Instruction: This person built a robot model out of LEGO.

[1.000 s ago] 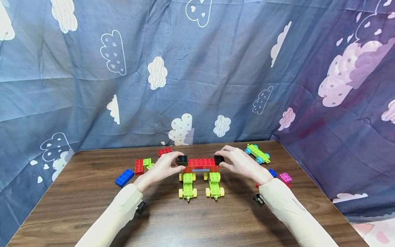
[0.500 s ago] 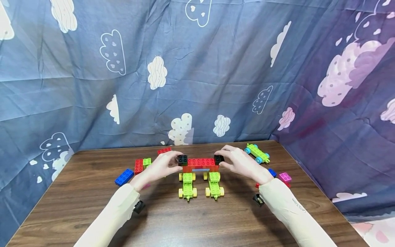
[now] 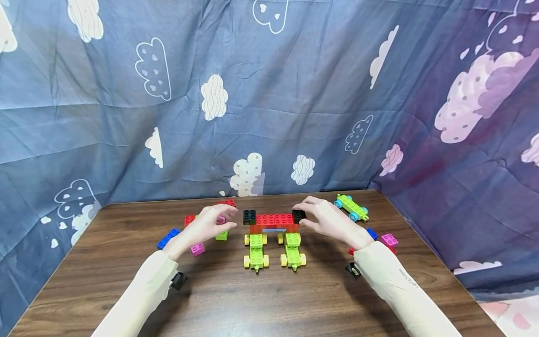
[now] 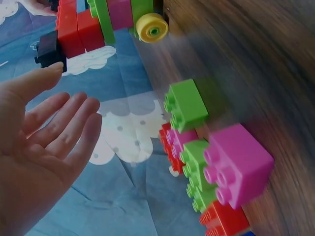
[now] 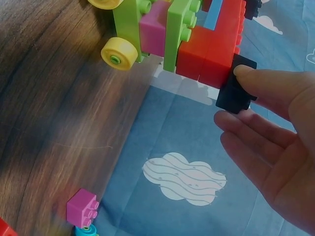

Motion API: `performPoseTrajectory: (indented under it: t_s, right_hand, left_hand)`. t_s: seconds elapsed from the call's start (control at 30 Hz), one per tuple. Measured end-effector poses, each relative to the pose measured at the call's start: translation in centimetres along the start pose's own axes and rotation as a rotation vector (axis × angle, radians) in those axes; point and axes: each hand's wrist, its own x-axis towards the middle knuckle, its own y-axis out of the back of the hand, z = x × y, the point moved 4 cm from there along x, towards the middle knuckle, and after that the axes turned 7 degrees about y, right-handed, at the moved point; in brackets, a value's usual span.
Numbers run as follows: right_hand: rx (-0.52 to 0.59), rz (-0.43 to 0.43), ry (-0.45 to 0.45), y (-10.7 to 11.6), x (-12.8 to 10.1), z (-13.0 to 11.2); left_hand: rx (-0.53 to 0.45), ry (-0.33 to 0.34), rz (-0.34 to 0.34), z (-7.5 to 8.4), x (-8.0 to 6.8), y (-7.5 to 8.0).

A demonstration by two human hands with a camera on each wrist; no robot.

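Note:
In the head view, a structure of toy building bricks stands mid-table. Its red bricks (image 3: 273, 220) span two green wheeled bases, the left base (image 3: 256, 255) and right base (image 3: 292, 255), both with yellow wheels. A black brick (image 3: 249, 216) tops the left end, another black brick (image 3: 298, 216) the right. My left hand (image 3: 206, 227) hovers left of the structure, fingers loosely spread and holding nothing; in the left wrist view its thumb tip overlaps the left black brick (image 4: 49, 50). My right hand (image 5: 275, 128) pinches the right black brick (image 5: 236, 88) between thumb and fingers.
Under and around the left forearm lie a blue brick (image 3: 167, 238), a pink brick (image 3: 197, 249), a green brick (image 3: 222, 235) and red bricks (image 3: 229, 202). A green wheeled base with blue wheels (image 3: 352, 208) and a pink brick (image 3: 389, 240) sit at the right. Patterned cloth (image 3: 185, 140) hangs behind.
My left hand has let go of the left black brick and moved away to the left, uncovering pink and green bricks. The right hand and the structure stay about where they were.

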Motion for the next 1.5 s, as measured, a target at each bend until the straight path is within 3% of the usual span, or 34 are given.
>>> performPoseTrajectory:
  t_s: [0.3,0.6,0.77,1.1,1.33,1.5]
  right_hand:
    - [-0.007,-0.002,-0.009,0.1,0.0,0.0]
    - [0.000,-0.005,-0.012,0.0,0.0,0.0]
    - [0.014,-0.017,-0.029,0.0,0.0,0.0]
    - [-0.005,-0.012,-0.018,0.1,0.0,-0.1]
    - [-0.015,0.007,0.005,0.1,0.1,0.0]
    - [-0.010,-0.007,-0.005,-0.1,0.1,0.2]
  left_hand:
    - [0.071,-0.015,0.012,-1.4,-0.8,0.2]
    - [0.331,-0.015,-0.041,-2.9,-1.2,-0.7]
    - [0.418,-0.019,-0.072,-3.0,-1.3,-1.1]
    - [0.506,-0.130,-0.064,-2.8,-1.5,-1.9]
    - [0.470,-0.050,-0.080,-3.1,-1.3,-1.8]
    - [0.535,-0.013,-0.056,-3.4,-1.3,-1.8]
